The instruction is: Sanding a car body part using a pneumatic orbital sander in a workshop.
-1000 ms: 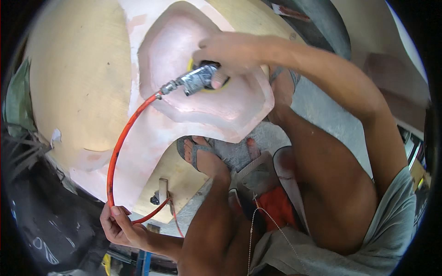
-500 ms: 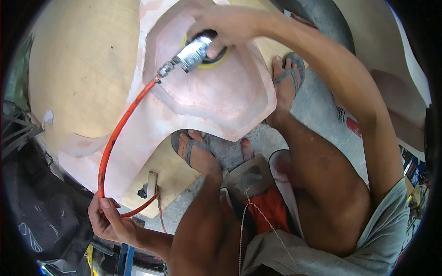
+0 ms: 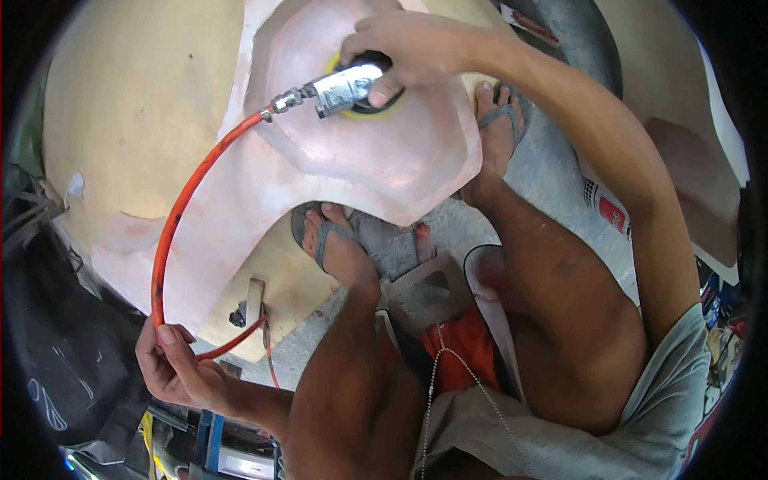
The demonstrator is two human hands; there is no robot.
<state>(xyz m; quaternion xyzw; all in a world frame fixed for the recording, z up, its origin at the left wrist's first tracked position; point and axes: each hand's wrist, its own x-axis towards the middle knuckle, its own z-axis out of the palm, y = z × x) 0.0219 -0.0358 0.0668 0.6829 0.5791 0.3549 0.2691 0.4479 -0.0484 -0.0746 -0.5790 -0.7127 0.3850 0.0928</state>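
Note:
My right hand (image 3: 404, 52) grips a round air sander (image 3: 348, 88) with a silver, foil-like body and a yellow-edged pad. Its pad rests on the recessed, pinkish-white face of a large moulded panel (image 3: 376, 172). From the sander's metal coupling (image 3: 290, 100) an orange air hose (image 3: 188, 188) curves down to the left. My left hand (image 3: 180, 368) pinches that hose between thumb and fingers, off the panel's lower left edge. The far side of the sander is hidden behind my right hand.
My sandalled feet (image 3: 340, 244) stand either side of the panel's lower end. A wooden block (image 3: 254, 300) lies on a tan board by the hose. Black fabric (image 3: 72, 368) fills the left side; a red-and-white can (image 3: 610, 212) stands under my right arm.
The sander and my right hand have shifted slightly right across the panel. My left hand has moved a little up and left with the hose, and the view has shifted slightly.

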